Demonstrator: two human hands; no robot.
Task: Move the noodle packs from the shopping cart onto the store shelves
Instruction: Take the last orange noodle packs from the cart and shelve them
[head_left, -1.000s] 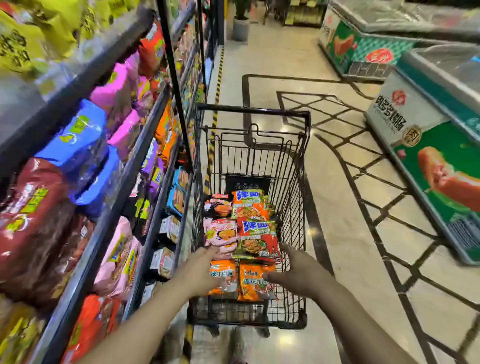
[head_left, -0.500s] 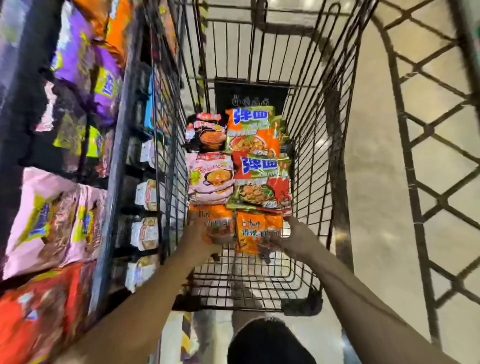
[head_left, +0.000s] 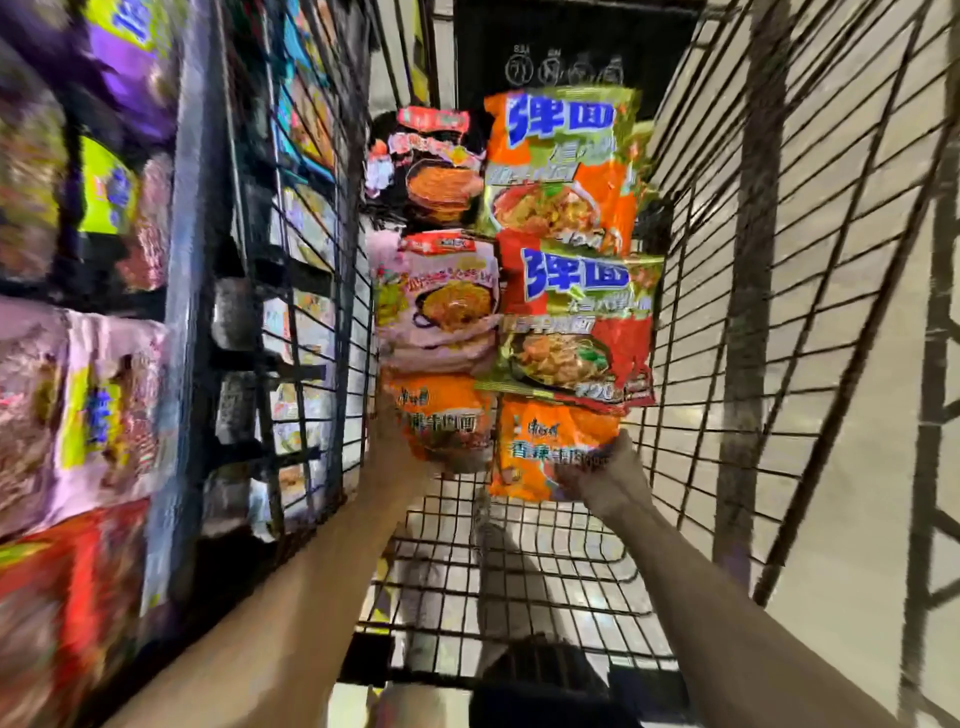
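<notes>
Along the left side, shelves (head_left: 171, 322) already crowded with packs, blurred; no telling which, if any, came out of the cart (head_left: 727, 260). Beside them, close against the left wire wall, the cart itself, loaded from its far end to about mid-floor, bare grid at the near end. Six noodle packs on top at least, in two rows: dark pack (head_left: 428, 171) and orange-green pack (head_left: 563, 166) at the far end, pink pack (head_left: 439, 301) and red-green pack (head_left: 579, 322) in the middle, two orange packs nearest. More possibly stacked under these; hard to tell. Left hand (head_left: 387, 457) against the left orange pack (head_left: 441, 421), fingers lost in blur, so grasp cannot be told. Right hand (head_left: 605, 475) curled round the near right corner of the right orange pack (head_left: 548, 447), pinching it. Judging by this: barely begun, first lift only starting, whole load left to shelve.
</notes>
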